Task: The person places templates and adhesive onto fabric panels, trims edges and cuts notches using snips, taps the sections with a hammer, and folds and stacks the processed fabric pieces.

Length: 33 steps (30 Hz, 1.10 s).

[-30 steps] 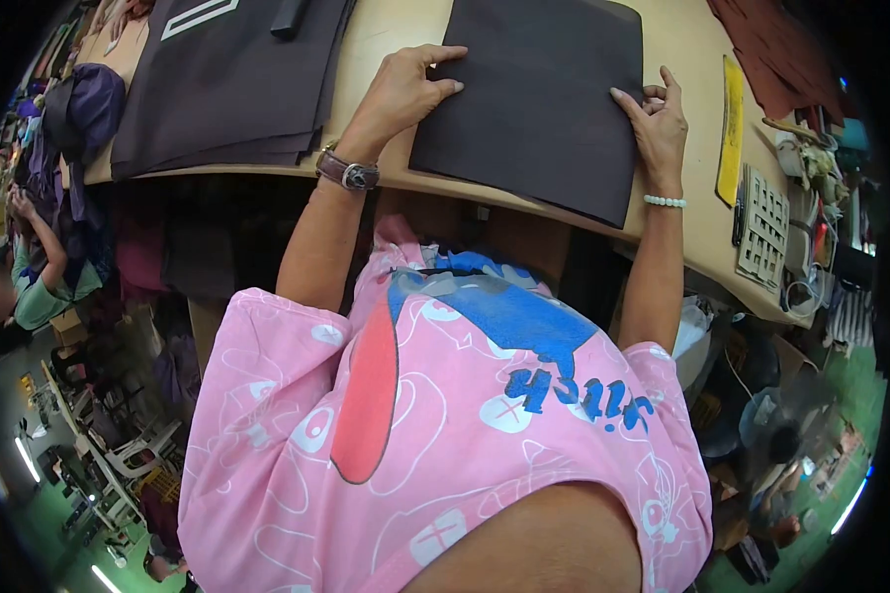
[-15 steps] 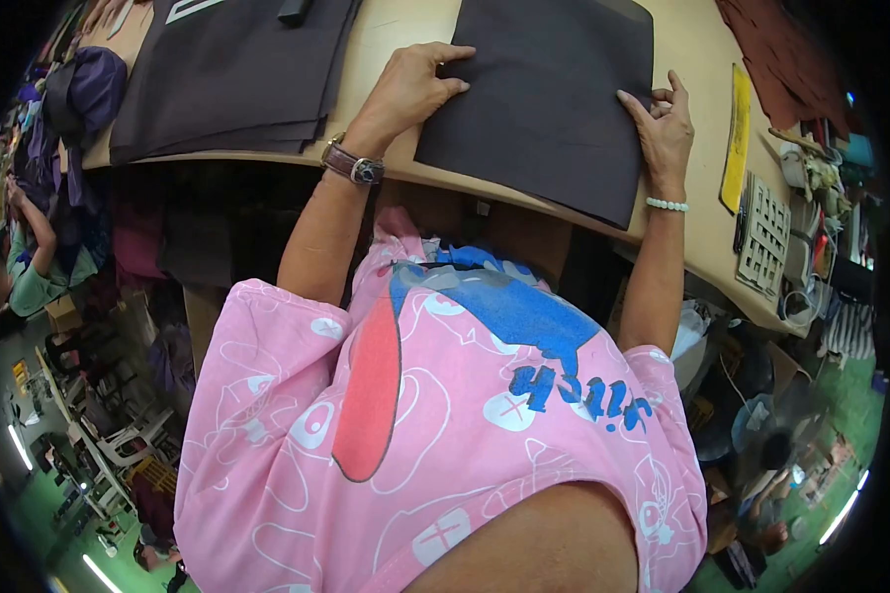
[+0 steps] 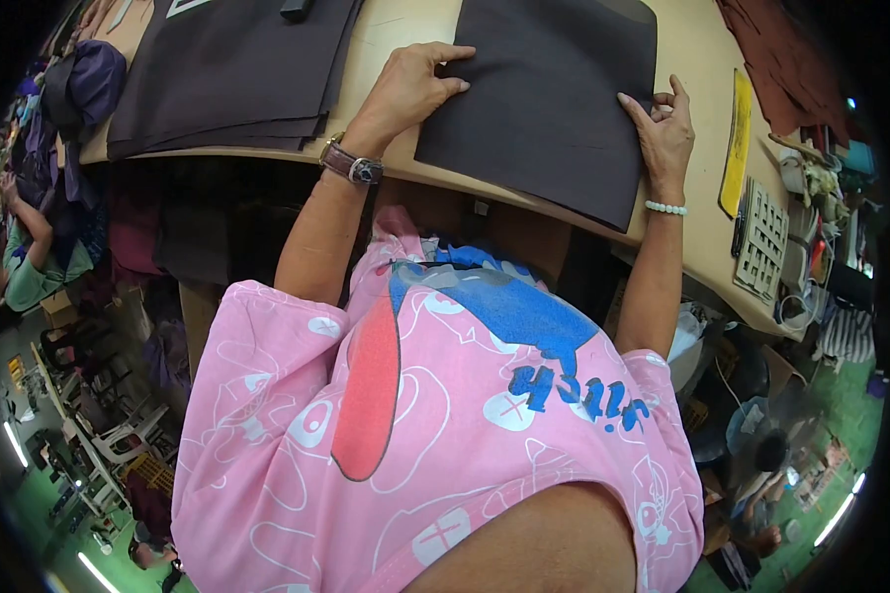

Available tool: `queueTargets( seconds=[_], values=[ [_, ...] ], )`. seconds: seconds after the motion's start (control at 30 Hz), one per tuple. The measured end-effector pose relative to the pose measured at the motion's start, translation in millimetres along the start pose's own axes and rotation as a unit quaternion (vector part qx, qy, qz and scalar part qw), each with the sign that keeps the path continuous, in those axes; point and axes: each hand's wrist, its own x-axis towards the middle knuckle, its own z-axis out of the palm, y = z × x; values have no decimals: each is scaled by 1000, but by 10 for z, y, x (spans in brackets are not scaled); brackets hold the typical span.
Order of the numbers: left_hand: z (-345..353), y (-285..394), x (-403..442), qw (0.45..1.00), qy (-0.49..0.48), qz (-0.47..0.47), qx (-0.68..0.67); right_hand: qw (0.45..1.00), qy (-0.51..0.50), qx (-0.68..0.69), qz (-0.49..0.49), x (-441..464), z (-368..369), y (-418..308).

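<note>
A large black sheet [image 3: 539, 109], looking like fabric or thin board, lies on the table with its near edge reaching past the table's front edge. On its left border rests my left hand [image 3: 410, 87], index finger and thumb spread apart and touching the sheet's top. My right hand [image 3: 666, 138] is at the right border, thumb tip on the sheet and the other fingers raised apart beside it. Neither hand is closed around the sheet.
To the left lies a stack of black sheets [image 3: 227, 89] with a dark object [image 3: 295, 10] on top. A yellow strip [image 3: 735, 143], a slotted plate [image 3: 761, 237] and brown pieces [image 3: 786, 69] are at the right. A co-worker's arm [image 3: 35, 232] shows far left.
Both hands stay in the same place on the sheet. The view has shifted very slightly; nothing else has visibly moved.
</note>
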Motion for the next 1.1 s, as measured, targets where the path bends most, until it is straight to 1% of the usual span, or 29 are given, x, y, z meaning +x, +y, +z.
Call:
queueTargets(
  seconds=[0.17,0.27,0.37,0.47,0.5,0.53,0.6,0.67,0.7,0.8,0.83,0.9,0.93,1.0,1.03,1.07,1.1],
  values=[
    [1,-5,1,1000,0,-5,2,1000,0,-12,-4,0,5,14],
    [-13,25,0,999,-13,-28,10,1000,-1,-24,-9,-2,1,8],
    [66,13,-30,981,84,101,141,999,9,-22,-34,-17,37,33],
    [242,452,0,933,127,173,290,996,25,-38,-72,-14,25,56],
    [382,589,1,961,61,154,222,998,13,-38,-57,-20,35,100],
    [615,654,1,957,90,206,185,998,11,-16,-56,-18,60,152],
    [1017,824,1,955,61,269,105,991,54,-48,-116,-22,72,156],
    [1269,921,-97,963,-4,255,86,993,43,-50,-95,-27,53,123],
    [1348,932,-136,966,-13,245,79,996,37,-33,-72,-31,68,126],
    [1437,904,-192,953,14,275,125,995,27,-37,-88,-29,56,134],
    [1431,901,-198,951,-2,272,145,995,30,-36,-88,-37,53,139],
    [1421,905,-231,949,4,280,147,995,33,-32,-93,-36,49,122],
    [1412,896,-222,947,7,285,149,997,35,32,-65,-50,34,91],
    [1423,855,-191,947,-15,277,159,986,43,160,-14,-155,-83,-4],
    [1396,886,-199,949,-26,271,160,985,48,159,-43,-256,-165,-16],
    [1375,909,-212,951,-36,263,160,987,35,128,-96,-396,-313,-59],
    [1369,911,-210,953,-65,246,164,987,11,113,-110,-571,-441,-71]
  ],
)
